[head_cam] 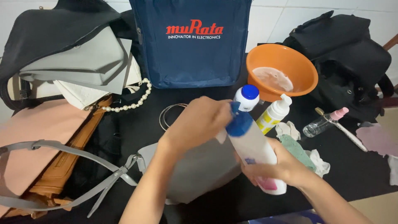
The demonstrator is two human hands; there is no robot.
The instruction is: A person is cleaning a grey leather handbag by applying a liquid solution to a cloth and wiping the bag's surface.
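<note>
Hidden: your left hand (199, 122) covers part of the blue cap (239, 122); your right hand (277, 166) covers the lower side of the white bottle (253, 148); you cannot tell whether the cap is loose or tight.
Cut off: the navy bag (190, 41) at the top edge; the pink bag (37, 137) and grey strap (62, 147) at the left edge.
Hard to make out: the pale contents of the orange bowl (286, 62); the crumpled cloths (298, 147) beside your right hand.
White bottle: tilted, above the grey pouch (203, 170), between your two hands.
Left hand: fingers closed on the blue cap at the bottle's top.
Right hand: wrapped around the bottle's lower half, near its pink label.
Counter: black (356, 170), carrying everything.
Bottles, counted: four — the held one; a blue-lidded bottle (247, 97) just behind it; a yellow-labelled pump bottle (273, 113); a clear pink-topped spray bottle (323, 122).
Bowls: one.
Pearl strands: one (132, 103).
Metal rings: a stacked set (170, 114), number unclear.
Black backpacks: one (352, 54), far right.
</note>
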